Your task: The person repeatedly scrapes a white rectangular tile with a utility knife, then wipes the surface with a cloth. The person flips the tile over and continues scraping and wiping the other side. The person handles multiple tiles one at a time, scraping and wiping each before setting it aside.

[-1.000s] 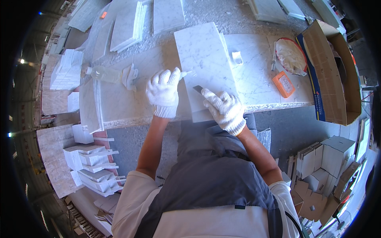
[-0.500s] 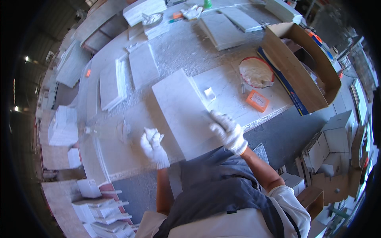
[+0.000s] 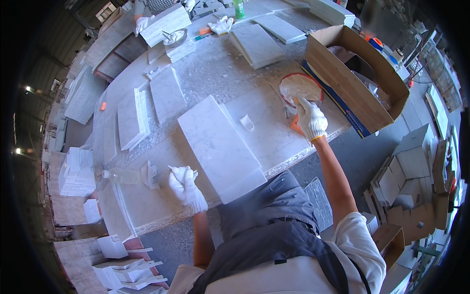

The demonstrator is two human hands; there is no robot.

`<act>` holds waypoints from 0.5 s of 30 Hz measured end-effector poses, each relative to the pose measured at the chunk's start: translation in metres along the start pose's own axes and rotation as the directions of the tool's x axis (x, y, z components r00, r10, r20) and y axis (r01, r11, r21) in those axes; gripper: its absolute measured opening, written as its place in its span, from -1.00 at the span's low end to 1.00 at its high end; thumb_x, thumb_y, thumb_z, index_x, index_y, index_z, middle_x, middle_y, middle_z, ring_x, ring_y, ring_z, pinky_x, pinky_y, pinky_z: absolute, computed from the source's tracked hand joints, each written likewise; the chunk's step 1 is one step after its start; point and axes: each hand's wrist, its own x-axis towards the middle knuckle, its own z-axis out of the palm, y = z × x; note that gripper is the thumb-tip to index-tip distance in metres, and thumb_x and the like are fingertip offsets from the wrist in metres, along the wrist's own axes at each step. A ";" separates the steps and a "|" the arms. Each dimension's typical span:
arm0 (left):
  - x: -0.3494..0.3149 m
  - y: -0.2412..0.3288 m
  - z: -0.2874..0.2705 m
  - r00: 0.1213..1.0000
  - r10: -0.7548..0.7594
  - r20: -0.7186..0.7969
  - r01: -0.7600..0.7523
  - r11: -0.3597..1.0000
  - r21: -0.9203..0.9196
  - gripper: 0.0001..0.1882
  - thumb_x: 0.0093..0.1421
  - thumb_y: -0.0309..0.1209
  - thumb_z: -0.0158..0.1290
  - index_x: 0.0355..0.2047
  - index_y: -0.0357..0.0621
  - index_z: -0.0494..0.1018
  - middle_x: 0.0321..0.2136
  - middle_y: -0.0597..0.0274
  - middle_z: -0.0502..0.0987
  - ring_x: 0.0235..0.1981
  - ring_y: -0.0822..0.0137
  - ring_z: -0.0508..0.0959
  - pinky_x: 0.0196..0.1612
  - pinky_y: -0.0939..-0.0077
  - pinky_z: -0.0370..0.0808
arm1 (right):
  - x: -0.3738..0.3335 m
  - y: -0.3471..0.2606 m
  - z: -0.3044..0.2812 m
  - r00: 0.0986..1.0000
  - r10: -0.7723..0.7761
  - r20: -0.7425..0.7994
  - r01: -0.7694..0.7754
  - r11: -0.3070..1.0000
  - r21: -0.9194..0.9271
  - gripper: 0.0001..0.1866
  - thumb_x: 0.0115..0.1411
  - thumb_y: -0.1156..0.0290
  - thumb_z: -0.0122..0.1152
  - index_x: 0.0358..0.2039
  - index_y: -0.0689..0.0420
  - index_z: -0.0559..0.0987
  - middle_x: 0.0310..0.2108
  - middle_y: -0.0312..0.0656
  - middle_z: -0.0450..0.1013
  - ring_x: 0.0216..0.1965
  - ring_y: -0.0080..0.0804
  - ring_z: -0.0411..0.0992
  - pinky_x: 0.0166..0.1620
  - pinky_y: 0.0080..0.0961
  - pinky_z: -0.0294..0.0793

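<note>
My right hand [image 3: 312,120], in a white knit glove, reaches to the edge of a red-rimmed bowl of white paste [image 3: 299,87]. Its fingers are closed on something small, mostly hidden by the glove. Below that hand an orange box [image 3: 296,125] shows only in part. My left hand [image 3: 185,185], also gloved, is curled closed beside the stone slabs; what it holds, if anything, is hidden. Between the hands lies a pale marble slab [image 3: 215,142], stacked slightly askew on another. A small white scrap [image 3: 247,122] rests just right of it.
A long open cardboard box [image 3: 352,81] stands at the right of the worktable. Further slabs [image 3: 132,119] lie left and at the back, near a bowl with a tool [image 3: 175,37]. A clear bottle [image 3: 122,175] lies at left. Another person's gloved hand [image 3: 143,24] shows at the back.
My right hand has moved from the slab's right edge, away and rightward to the paste bowl, covering part of the orange box. My left hand stays nearly in place. The co-worker has come into view.
</note>
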 end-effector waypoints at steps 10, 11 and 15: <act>-0.003 0.001 -0.001 1.000 0.001 -0.021 0.000 0.999 0.042 -0.46 0.31 -0.59 0.17 0.26 -0.28 0.28 -0.11 0.21 0.48 -0.15 0.42 0.57 -0.17 0.45 0.66 | 0.008 0.004 0.010 0.998 -0.031 0.060 0.029 0.999 0.044 -0.64 0.33 0.26 0.12 0.09 -0.03 0.64 -0.05 0.06 0.61 -0.06 0.09 0.58 0.01 -0.13 0.57; -0.003 0.001 0.000 1.000 0.003 -0.022 -0.002 0.999 0.050 -0.46 0.30 -0.59 0.17 0.25 -0.28 0.28 -0.11 0.20 0.48 -0.16 0.42 0.57 -0.17 0.46 0.66 | 0.009 0.005 0.009 0.997 -0.004 0.082 -0.001 0.998 0.063 -0.64 0.33 0.26 0.12 0.09 -0.02 0.64 -0.05 0.06 0.61 -0.06 0.10 0.58 0.02 -0.13 0.57; -0.001 0.003 0.006 1.000 0.006 0.008 -0.007 1.000 0.031 -0.46 0.30 -0.58 0.18 0.25 -0.29 0.27 -0.10 0.16 0.49 -0.18 0.40 0.58 -0.17 0.46 0.66 | 0.014 0.003 0.004 0.992 0.041 0.120 -0.063 0.980 0.190 -0.64 0.33 0.24 0.14 0.08 0.03 0.64 -0.07 0.05 0.62 -0.13 0.06 0.60 -0.04 -0.16 0.58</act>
